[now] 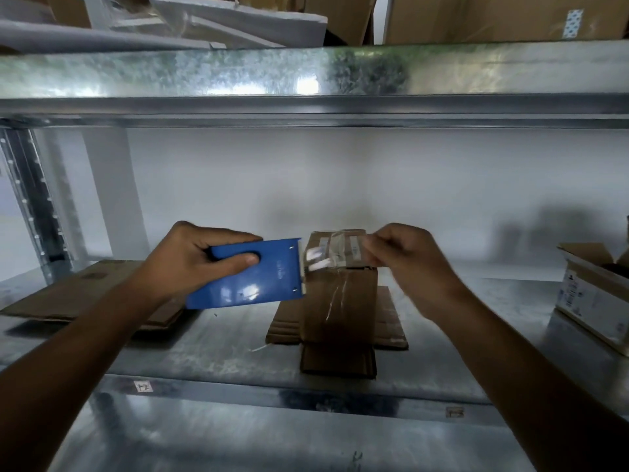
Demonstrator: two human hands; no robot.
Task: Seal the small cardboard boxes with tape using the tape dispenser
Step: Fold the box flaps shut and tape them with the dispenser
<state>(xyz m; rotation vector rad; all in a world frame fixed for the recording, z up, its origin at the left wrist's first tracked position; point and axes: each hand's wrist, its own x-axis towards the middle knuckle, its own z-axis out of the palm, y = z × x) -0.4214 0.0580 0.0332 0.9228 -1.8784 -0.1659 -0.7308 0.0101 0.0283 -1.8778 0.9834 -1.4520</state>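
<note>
We see our left hand (190,264) gripping the blue plastic tape dispenser (252,277), thumb curled over its near face and the other fingers wrapped round its far edge. The dispenser is held in the air, its cutting end just beside the left side of the small brown cardboard box (340,301). From that end a strip of clear tape (326,257) runs across the top of the box to our right hand (405,264). This hand is blurred, but its fingers are curled together and look to pinch the free end of the tape at the box's upper right corner.

The box stands upright on a few flattened brown cardboard pieces (391,325), near the middle of the galvanised metal shelf (211,359), with older tape shining down its front. Further left a flat cardboard sheet (85,291) lies on the same shelf. At the far right edge sits an open white carton (592,298). Above us, large brown cartons (493,18) stand on the upper shelf (306,76)
</note>
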